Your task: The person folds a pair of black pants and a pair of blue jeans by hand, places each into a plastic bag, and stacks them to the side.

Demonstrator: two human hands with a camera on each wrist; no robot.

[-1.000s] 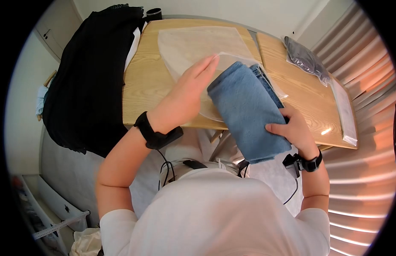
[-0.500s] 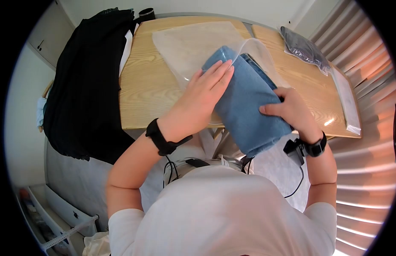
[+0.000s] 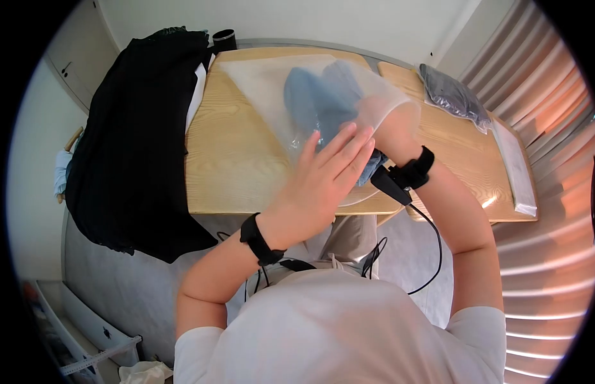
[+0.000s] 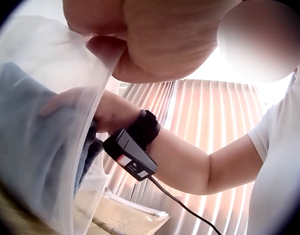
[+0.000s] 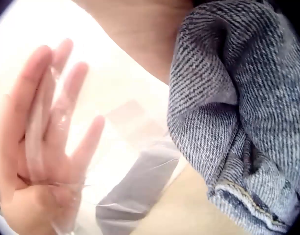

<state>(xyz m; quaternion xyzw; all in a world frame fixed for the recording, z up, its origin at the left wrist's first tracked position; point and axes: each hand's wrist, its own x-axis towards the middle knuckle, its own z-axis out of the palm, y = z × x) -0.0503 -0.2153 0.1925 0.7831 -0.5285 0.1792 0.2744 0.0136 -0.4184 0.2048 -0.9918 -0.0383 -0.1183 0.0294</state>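
Observation:
Folded blue denim jeans [image 3: 313,102] lie mostly inside a frosted clear plastic bag [image 3: 254,78] over the wooden table. My right hand [image 3: 390,131] reaches through the bag's mouth and holds the jeans, its fingers showing hazily through the film. In the right wrist view, a bunched end of the denim [image 5: 208,93] hangs close to the camera. My left hand [image 3: 320,189] is at the near side of the bag's mouth, fingers straight against the film. Seen through the plastic, the left hand [image 5: 42,142] has its fingers spread.
Black clothing [image 3: 134,141] is heaped at the table's left, with a black cup [image 3: 224,40] behind it. To the right lie a dark packed garment [image 3: 454,96] and a flat white package [image 3: 516,168]. A cable [image 3: 438,246] hangs from my right wrist.
My right hand has pushed the jeans forward and left into the bag and is now inside its mouth. My left hand has moved from the jeans to the film outside.

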